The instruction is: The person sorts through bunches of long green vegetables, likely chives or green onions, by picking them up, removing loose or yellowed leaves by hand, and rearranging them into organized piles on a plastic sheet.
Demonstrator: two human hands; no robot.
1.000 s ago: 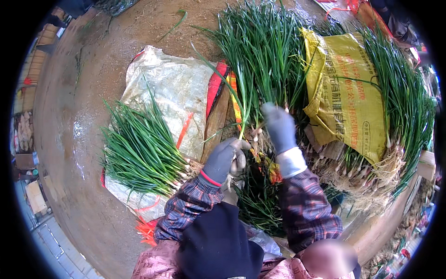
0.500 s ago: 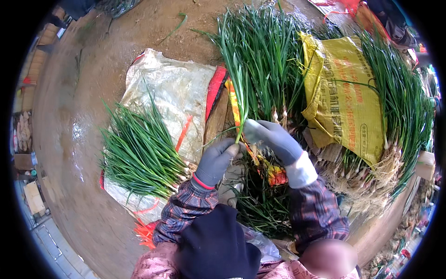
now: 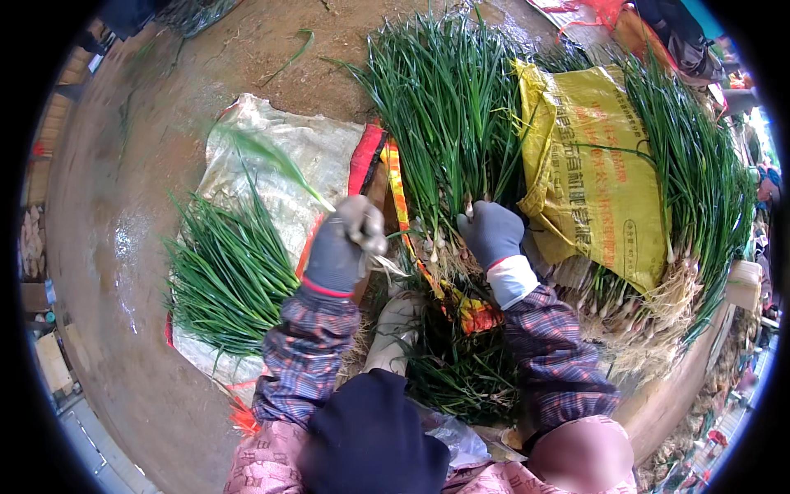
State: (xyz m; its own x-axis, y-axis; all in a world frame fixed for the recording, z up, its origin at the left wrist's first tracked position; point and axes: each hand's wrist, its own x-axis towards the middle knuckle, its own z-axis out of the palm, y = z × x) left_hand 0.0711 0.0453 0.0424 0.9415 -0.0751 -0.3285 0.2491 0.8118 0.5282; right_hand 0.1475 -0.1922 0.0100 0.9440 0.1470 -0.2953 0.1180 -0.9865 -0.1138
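My left hand [image 3: 346,239], in a grey glove, is closed round a scallion [image 3: 323,200]. The scallion's blurred green leaves point up and left over a whitish sack [image 3: 288,140]; pale roots hang out on the right side of the fist. My right hand [image 3: 492,233], also gloved, has its fingers closed at the stem bases of a large scallion bunch [image 3: 448,115]. It pinches a scallion [image 3: 469,203] there, though the glove hides most of the grip. A smaller pile of scallions [image 3: 230,284] lies on the whitish sack, left of my left hand.
A yellow printed sack [image 3: 605,165] covers part of the scallions at right, and another long bunch [image 3: 699,181] lies beyond it. Loose dark green leaves [image 3: 461,370] are heaped between my forearms. Wet brown ground [image 3: 123,206] stretches along the left.
My hands were together at one scallion and have moved apart. The left has swung up and left with the scallion; the right has gone to the large bunch's stem bases.
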